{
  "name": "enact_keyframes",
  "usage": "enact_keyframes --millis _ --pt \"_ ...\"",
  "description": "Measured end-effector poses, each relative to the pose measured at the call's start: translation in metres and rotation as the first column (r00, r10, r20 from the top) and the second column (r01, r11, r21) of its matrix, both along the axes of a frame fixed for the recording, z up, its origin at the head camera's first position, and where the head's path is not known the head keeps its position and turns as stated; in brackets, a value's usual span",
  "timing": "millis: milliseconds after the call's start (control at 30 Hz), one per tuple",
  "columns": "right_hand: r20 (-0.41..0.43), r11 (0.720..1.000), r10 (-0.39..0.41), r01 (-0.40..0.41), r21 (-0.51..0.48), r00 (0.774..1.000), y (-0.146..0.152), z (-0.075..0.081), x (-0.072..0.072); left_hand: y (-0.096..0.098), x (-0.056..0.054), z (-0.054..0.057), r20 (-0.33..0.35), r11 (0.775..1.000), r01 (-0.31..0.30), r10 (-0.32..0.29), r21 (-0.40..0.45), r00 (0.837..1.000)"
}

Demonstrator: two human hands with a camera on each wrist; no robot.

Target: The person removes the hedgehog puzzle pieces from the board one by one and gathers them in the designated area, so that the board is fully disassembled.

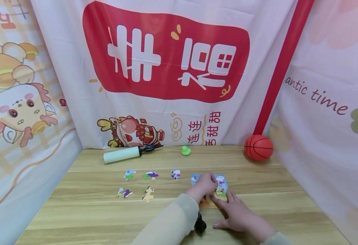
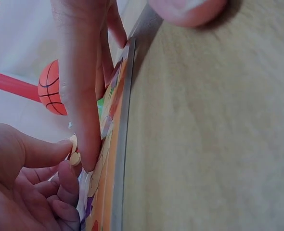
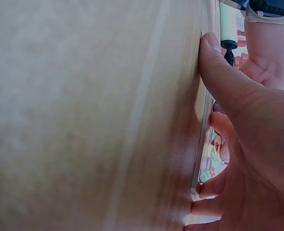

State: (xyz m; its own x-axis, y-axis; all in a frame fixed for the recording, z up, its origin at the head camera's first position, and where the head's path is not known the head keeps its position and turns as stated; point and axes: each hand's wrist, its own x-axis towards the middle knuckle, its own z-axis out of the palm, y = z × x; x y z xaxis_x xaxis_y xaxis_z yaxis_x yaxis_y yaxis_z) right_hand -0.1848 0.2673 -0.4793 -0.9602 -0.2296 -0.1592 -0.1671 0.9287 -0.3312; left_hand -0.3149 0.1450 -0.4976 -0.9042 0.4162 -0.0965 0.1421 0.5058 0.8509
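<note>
A jigsaw puzzle board [image 1: 224,183] with a colourful picture lies flat on the table under both hands. My left hand [image 1: 206,184] is over the board, pinching a puzzle piece [image 2: 74,158] between thumb and fingers in the left wrist view. Most of that piece is hidden by the fingers. My right hand [image 1: 238,214] has its fingers spread, with fingertips resting on the board and around its right edge. Its thumb [image 3: 214,57] touches the tabletop in front of the board. Part of the board's picture is covered by the hands.
Several loose puzzle pieces [image 1: 148,194] lie in two rows left of the board. Along the back stand a white hand pump [image 1: 122,154], a green toy duck [image 1: 185,150] and a small basketball [image 1: 258,147]. Printed cloth [image 1: 166,61] hangs behind and on both sides.
</note>
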Motion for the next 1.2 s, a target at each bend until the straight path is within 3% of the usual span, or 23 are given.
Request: enact_keyframes --millis 167,533,833,1000,1200 --pt "-0.009 1.0 0.006 -0.006 0.006 1.0 0.0 -0.001 0.0 -0.002 0.002 0.003 0.013 1.0 0.007 -0.007 0.018 1.0" --pt "0.004 1.0 -0.011 0.011 0.007 1.0 0.002 -0.004 -0.003 0.0 -0.006 -0.001 0.071 1.0 -0.012 0.011 0.007 0.997" --pt "0.035 0.999 -0.031 0.031 0.008 0.999 0.002 -0.005 -0.005 -0.005 -0.009 0.0 0.039 0.998 -0.05 0.049 0.035 0.998" --pt "0.043 0.999 -0.038 0.037 0.019 0.998 0.001 -0.007 -0.006 -0.02 -0.014 0.006 0.003 0.999 -0.027 0.027 0.03 1.0" --pt "0.031 0.999 -0.04 0.039 0.031 0.999 0.0 -0.007 -0.004 -0.06 -0.028 0.017 -0.042 1.0 -0.018 0.017 -0.013 0.999"
